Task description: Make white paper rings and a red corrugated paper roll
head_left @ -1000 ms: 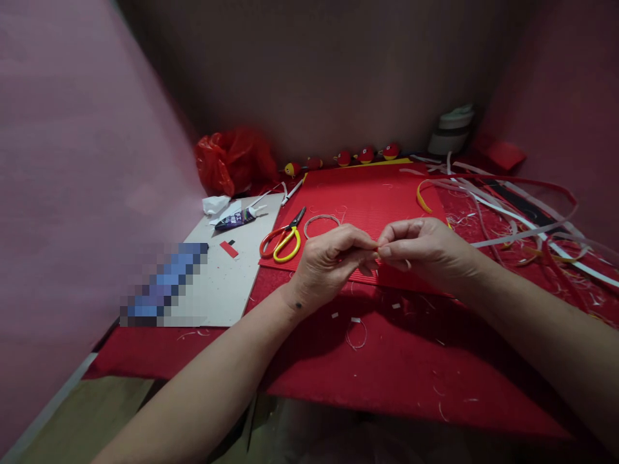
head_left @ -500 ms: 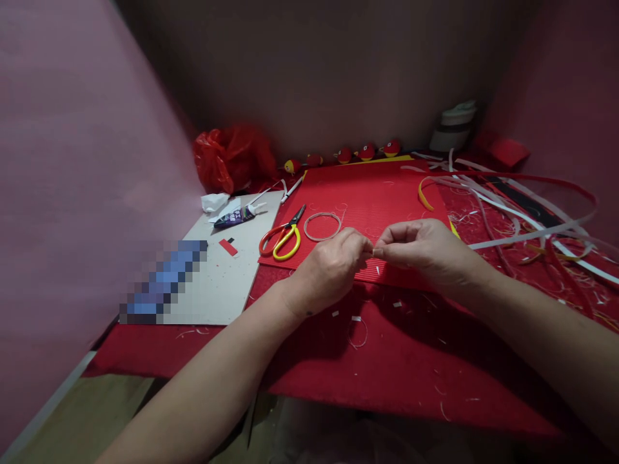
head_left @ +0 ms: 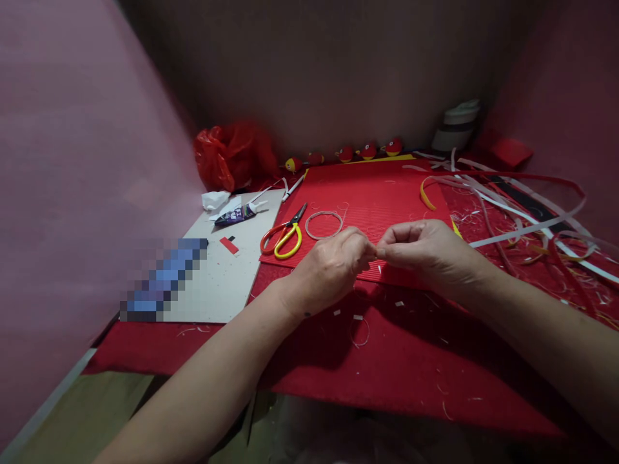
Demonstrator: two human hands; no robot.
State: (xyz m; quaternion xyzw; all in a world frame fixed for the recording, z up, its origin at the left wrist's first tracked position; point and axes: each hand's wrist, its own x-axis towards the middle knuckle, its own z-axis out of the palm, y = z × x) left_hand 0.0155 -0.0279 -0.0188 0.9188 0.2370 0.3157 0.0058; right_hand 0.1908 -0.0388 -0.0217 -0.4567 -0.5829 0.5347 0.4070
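Observation:
My left hand (head_left: pixel 333 267) and my right hand (head_left: pixel 428 251) meet at the fingertips over the near edge of the red corrugated sheet (head_left: pixel 367 193). Both are closed in a pinch, and whatever lies between the fingertips is too small to name. Left of my left hand, scissors (head_left: pixel 285 235) with one red and one yellow handle rest on the sheet's left edge. A thin pale ring (head_left: pixel 324 213) lies just beyond that hand.
A glue tube (head_left: pixel 235 214) and a red paper piece (head_left: pixel 229 245) lie on the grey board (head_left: pixel 232 283). Several small red-and-yellow birds (head_left: pixel 368 151) stand at the back, beside a red plastic bag (head_left: pixel 232 154). Tangled paper strips (head_left: pixel 522 231) cover the right side.
The view has shifted very slightly. My hands stay together at the fingertips, with only a tiny movement of the fingers.

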